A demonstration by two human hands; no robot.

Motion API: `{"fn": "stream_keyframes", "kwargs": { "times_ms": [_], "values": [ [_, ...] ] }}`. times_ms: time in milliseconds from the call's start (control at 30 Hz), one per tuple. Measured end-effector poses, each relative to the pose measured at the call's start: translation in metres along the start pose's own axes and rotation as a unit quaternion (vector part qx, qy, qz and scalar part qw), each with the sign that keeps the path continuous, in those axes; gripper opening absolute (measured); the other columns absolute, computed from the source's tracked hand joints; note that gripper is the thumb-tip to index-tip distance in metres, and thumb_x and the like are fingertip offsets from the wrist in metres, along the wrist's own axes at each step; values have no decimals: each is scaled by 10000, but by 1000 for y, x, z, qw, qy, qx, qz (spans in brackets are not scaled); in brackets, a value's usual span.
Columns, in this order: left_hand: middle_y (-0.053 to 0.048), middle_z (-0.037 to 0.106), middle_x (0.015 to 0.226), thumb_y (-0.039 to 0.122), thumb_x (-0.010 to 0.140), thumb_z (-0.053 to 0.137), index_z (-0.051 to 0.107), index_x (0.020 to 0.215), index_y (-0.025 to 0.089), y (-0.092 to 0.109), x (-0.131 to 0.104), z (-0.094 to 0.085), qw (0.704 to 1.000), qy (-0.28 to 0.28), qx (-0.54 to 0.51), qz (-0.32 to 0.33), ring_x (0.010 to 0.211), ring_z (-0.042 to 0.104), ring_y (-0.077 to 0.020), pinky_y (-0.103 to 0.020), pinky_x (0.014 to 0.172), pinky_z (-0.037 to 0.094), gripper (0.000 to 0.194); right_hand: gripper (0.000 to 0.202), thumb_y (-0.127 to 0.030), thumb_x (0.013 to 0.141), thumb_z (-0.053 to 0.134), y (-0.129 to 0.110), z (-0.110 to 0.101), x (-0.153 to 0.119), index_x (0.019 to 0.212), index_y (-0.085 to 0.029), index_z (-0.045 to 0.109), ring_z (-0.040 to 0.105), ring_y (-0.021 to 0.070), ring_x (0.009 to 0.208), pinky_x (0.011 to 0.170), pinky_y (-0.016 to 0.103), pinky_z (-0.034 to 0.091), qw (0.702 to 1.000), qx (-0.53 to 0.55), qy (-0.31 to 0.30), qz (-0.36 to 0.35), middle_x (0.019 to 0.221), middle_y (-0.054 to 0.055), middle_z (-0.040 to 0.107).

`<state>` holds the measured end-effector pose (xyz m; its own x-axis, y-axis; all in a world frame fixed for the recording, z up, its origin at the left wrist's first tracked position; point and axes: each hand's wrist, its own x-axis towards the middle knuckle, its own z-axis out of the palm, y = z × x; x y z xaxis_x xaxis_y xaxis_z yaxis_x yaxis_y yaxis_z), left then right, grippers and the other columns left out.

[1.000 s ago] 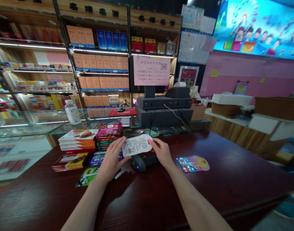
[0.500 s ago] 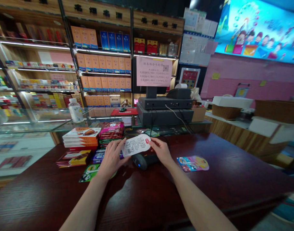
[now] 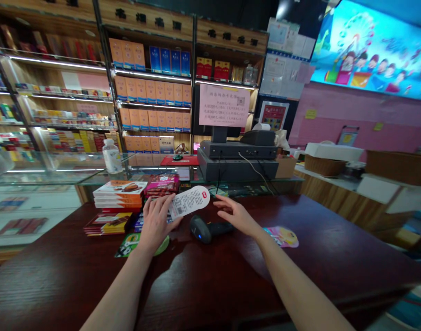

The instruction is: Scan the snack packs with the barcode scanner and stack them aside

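My left hand [image 3: 159,221] grips one end of a white card-shaped packet [image 3: 189,202], its printed back with a barcode and a red logo facing up. Clear of the packet's rounded end, my right hand [image 3: 236,214] hovers with its fingers apart and holds nothing. Beneath and between the hands lies a black barcode scanner [image 3: 201,231] with a small blue light. A green packet with a panda picture [image 3: 128,244] lies on the table, partly under my left hand. To the right, my forearm partly covers a pink and yellow packet [image 3: 286,236].
Stacked boxes [image 3: 118,193] and chocolate packets [image 3: 108,222] stand at the left of the dark wooden table [image 3: 203,285]. Behind it are a glass counter, a white bottle [image 3: 112,157] and a cash register [image 3: 238,158] with trailing cables. Stocked shelves line the back wall.
My right hand has let go of the packet's rounded end and moved slightly right, fingers opening. The packet stays in my left hand. The view has shifted slightly.
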<state>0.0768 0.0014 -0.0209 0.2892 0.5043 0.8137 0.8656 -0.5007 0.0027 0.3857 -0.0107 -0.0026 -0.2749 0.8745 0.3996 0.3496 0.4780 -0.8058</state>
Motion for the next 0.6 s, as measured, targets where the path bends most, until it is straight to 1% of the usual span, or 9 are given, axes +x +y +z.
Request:
{"fn": "stream_keyframes", "kwargs": {
  "times_ms": [67,133,233,300,333,400,500,600],
  "values": [
    [-122,617,1316,423,880,647,411,1465,217,-1,0,0,1000,14,10,-7,1231,546,-299,-536,1189,242,663,618,-275,857,662,5,-1,-10,1450,-264,489,610,253,1237,1117,487,395,999,-53,-6,-4,1335,82,671],
    [-126,620,1309,421,889,633,409,1470,221,-1,0,0,999,29,18,-17,1230,545,-308,-546,1183,249,654,640,-313,860,681,9,1,-20,1464,-273,475,589,266,1257,1125,502,368,995,-102,-16,-8,1339,78,667],
    [-128,619,1312,410,896,619,395,1486,237,0,1,-1,999,41,22,-27,1227,547,-317,-560,1171,266,654,784,-399,775,789,11,6,-29,1478,-289,461,581,290,1243,1098,495,381,984,-171,-47,-17,1332,81,665],
    [-133,615,1317,404,900,617,376,1499,234,-1,1,-1,998,42,24,-29,1229,545,-318,-559,1167,275,667,866,-408,716,838,10,8,-31,1484,-294,455,578,298,1230,1087,483,386,975,-209,-68,-36,1322,80,668],
    [-137,613,1321,401,902,618,369,1502,227,-1,1,0,998,40,27,-29,1231,543,-318,-557,1167,277,673,879,-387,707,843,9,10,-31,1487,-293,449,580,296,1221,1084,475,387,970,-225,-76,-45,1316,77,670],
    [-143,607,1329,393,899,629,366,1501,208,-3,1,1,998,35,33,-29,1237,537,-318,-554,1171,272,683,844,-307,731,809,9,13,-30,1491,-282,443,591,282,1198,1076,455,393,963,-249,-84,-57,1311,76,669],
    [-142,604,1341,380,893,640,380,1486,194,-8,0,3,999,26,34,-23,1244,533,-314,-554,1186,248,674,748,-180,783,687,10,18,-29,1488,-256,447,599,264,1193,1060,432,405,956,-273,-92,-62,1334,90,651],
    [-132,611,1340,368,897,634,389,1479,199,-10,0,4,999,20,28,-15,1246,536,-307,-554,1194,233,653,740,-125,791,606,11,22,-28,1498,-250,430,583,260,1229,1055,429,403,951,-284,-102,-66,1375,99,624]
  ]
}}
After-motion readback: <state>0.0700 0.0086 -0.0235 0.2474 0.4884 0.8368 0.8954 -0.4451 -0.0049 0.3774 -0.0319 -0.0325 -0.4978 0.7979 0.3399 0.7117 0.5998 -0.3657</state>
